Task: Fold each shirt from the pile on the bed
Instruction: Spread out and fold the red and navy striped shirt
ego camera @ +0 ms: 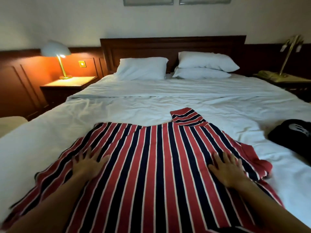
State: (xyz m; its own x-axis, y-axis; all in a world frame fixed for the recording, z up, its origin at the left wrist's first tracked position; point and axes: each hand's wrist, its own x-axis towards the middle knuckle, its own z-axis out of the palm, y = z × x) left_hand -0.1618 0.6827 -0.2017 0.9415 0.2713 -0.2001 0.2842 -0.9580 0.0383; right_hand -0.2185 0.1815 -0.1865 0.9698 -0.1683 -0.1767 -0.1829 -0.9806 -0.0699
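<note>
Red, navy and white stripes fill the near view: a striped shirt (151,165) lies spread flat on the foot end of the bed (151,101), its stripes running away from the camera. One sleeve (188,117) pokes out from its far edge toward the pillows, and some cloth bunches at its right edge. To the right, apart from it on the white sheet, sits a black garment (292,135) with a pale print. At the head of the bed one white pillow (141,68) lies on the left and two stacked pillows (205,66) on the right, against a dark wooden headboard (168,46). A lit lamp (56,51) stands on the left bedside table (70,82); a brass lamp (289,47), unlit, stands on the right one. Nothing lies between the hands and the shirt.

Both forearms reach in from the bottom edge. The left hand (87,163) rests palm down on the shirt's left part, fingers straight and spread. The right hand (227,169) lies flat on the right part, fingers straight and close together. Neither hand grips any cloth.
</note>
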